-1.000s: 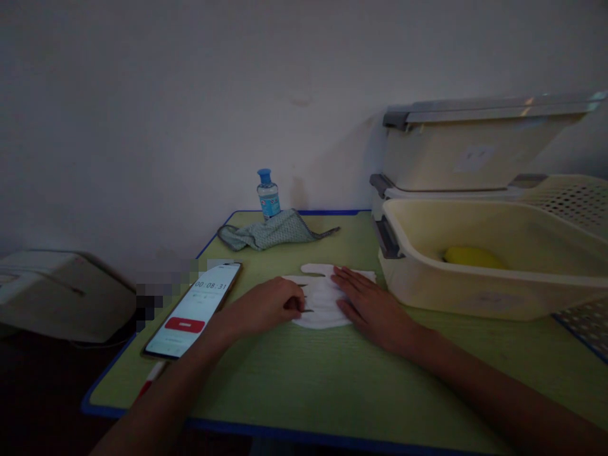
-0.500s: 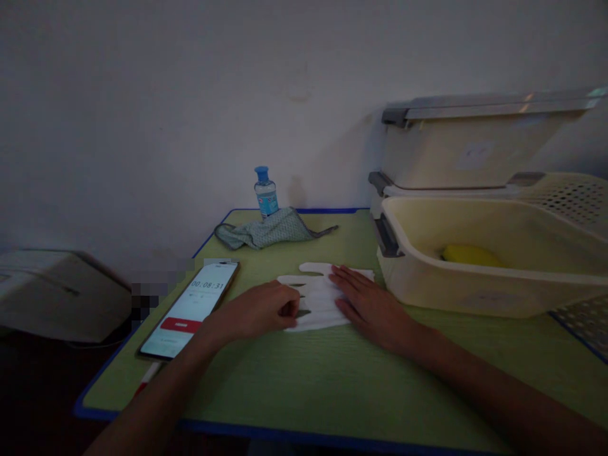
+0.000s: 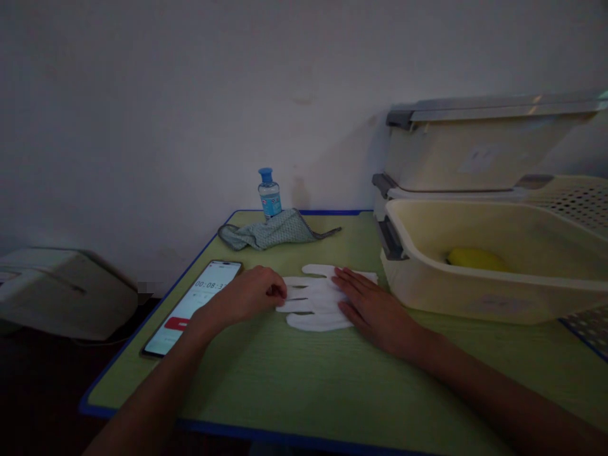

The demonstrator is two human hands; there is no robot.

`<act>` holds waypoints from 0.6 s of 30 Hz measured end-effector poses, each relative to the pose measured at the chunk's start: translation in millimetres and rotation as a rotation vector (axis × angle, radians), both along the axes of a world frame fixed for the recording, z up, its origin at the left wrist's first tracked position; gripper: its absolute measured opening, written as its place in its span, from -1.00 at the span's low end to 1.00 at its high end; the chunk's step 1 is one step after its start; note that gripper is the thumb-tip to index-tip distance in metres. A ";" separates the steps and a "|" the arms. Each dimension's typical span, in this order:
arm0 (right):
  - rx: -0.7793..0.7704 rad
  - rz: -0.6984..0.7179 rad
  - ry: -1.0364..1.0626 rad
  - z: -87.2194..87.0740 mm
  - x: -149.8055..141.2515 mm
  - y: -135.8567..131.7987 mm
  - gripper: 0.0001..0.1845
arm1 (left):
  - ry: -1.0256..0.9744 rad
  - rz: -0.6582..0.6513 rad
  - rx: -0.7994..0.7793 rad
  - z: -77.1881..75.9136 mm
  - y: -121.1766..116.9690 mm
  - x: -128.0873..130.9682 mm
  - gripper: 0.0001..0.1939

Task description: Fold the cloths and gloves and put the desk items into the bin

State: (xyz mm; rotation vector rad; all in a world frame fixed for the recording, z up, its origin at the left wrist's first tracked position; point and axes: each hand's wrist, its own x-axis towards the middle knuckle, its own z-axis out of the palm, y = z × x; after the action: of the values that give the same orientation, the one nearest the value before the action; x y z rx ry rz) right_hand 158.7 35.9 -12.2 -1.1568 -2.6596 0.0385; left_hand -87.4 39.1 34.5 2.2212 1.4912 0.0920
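A white fabric glove (image 3: 315, 299) lies flat on the table, its fingers toward the left and its cuff toward the right. My right hand (image 3: 380, 313) rests on the palm and cuff end of it, fingers stretched out. At the glove's fingertips, my left hand (image 3: 249, 294) is closed, thumb and forefinger pinched on the end of one of the middle fingers. The exact pinch is partly hidden by my own curled fingers. The lowest glove finger lies separate and straight, below my left hand.
A phone (image 3: 206, 285) showing a timer lies left, partly behind my left forearm. A grey-green cloth (image 3: 270, 234) and a blue-capped bottle (image 3: 270, 196) are at the back. Right stands a cream basket (image 3: 456, 294) with a yellow item (image 3: 476, 258), before a lidded box (image 3: 441, 155).
My left hand has moved a little left and up, from the lower glove fingers to a middle one. The glove's lower fingers now show more. My right hand stays on the glove.
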 end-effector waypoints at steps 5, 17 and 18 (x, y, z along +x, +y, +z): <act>0.012 0.003 0.024 -0.1 0.7 -0.1 -0.54 | 0.033 0.011 0.009 -1.6 -2.1 2.3 -0.84; 0.020 0.000 -0.016 -0.2 0.0 0.6 -0.52 | -0.033 0.078 -0.050 -1.5 -0.4 -1.2 -0.89; 0.021 0.002 -0.002 -0.8 0.3 0.6 -0.53 | -0.025 0.101 -0.032 -2.2 0.3 -2.2 -0.89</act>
State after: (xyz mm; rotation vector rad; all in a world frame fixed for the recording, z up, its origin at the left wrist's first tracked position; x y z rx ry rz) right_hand 159.0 36.6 -12.9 -1.1487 -2.6561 0.0102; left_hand -89.6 39.5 32.3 2.1121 1.5801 0.1270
